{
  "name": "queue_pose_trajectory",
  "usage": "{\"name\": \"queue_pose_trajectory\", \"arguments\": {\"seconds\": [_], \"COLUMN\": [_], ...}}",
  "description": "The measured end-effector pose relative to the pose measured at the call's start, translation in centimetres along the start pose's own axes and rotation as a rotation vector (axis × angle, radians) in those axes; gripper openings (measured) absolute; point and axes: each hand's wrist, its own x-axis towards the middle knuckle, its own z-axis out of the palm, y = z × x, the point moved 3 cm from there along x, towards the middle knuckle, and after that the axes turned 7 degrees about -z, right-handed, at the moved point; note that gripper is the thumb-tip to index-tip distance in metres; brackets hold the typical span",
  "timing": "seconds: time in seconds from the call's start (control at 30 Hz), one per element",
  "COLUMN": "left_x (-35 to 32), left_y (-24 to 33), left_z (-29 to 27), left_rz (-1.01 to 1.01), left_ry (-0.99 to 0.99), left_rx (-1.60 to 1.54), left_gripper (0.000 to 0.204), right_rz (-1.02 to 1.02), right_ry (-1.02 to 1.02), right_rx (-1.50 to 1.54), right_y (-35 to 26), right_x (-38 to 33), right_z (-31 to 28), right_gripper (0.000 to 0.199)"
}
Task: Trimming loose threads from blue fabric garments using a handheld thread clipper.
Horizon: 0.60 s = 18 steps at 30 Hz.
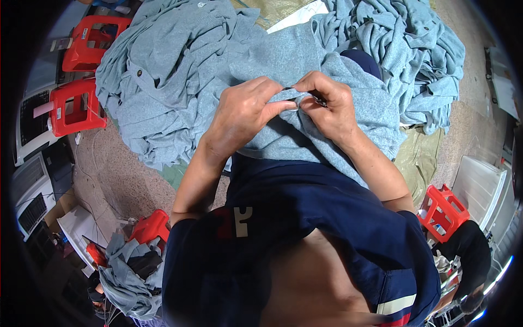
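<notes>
Pinching a fold of the grey-blue knit garment (305, 131) between them, the left hand (242, 117) and the right hand (327, 106) meet over the person's lap in the head view — both closed on the cloth, with a small dark tool, too hidden to identify, showing at the right fingertips. The garment looks soft, light and limp, likely to sag wherever unsupported, so an edge or seam seems the best hold. It drapes from the lap toward the far side, its long axis hard to tell under the folds. More such garments are heaped far left (163, 82) and far right (403, 49) on the floor; red plastic stools (76, 106) stand left.
</notes>
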Motion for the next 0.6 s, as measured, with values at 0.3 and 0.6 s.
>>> {"name": "queue_pose_trajectory", "arguments": {"seconds": [0.3, 0.6], "left_x": [0.3, -5.4], "left_y": [-0.5, -8.6], "left_z": [2.1, 1.8], "left_rz": [0.046, -0.329], "left_ry": [0.242, -0.04], "left_rx": [0.085, -0.107], "left_gripper": [0.013, 0.011], "right_rz": [-0.322, 0.426], "right_ry": [0.011, -0.503], "right_rx": [-0.368, -0.514], "right_y": [-0.4, 1.8], "right_x": [0.4, -3.5], "right_z": [-0.3, -4.9], "right_gripper": [0.025, 0.021]}}
